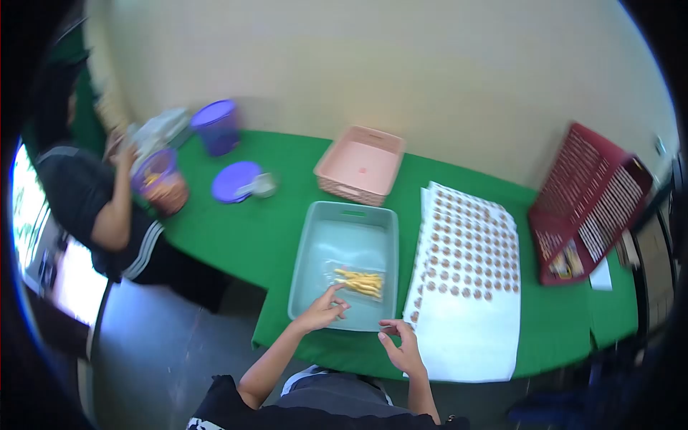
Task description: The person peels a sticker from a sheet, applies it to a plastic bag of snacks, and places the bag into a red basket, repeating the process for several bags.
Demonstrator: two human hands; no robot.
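Observation:
A clear packet of yellow stick-shaped snacks (pixel 360 282) lies in a pale green-blue tray (pixel 345 231) in front of me. My left hand (pixel 324 311) is over the tray's front left part, its index finger stretched toward the packet's near edge and its fingers apart. By the front right corner of the tray, my right hand (pixel 403 348) is open with thumb and fingers spread, holding nothing. Just right of that hand, white sheets with rows of round brown stickers (pixel 466 247) lie stacked on the green tablecloth (pixel 283 161).
A pink basket (pixel 360 161) stands behind the tray. To the right, a dark red basket (pixel 591 204) rests on its side. A purple lid (pixel 236 181), a purple-lidded tub (pixel 216 129) and a tub of orange snacks (pixel 163 186) are at left, where another person (pixel 89 193) stands.

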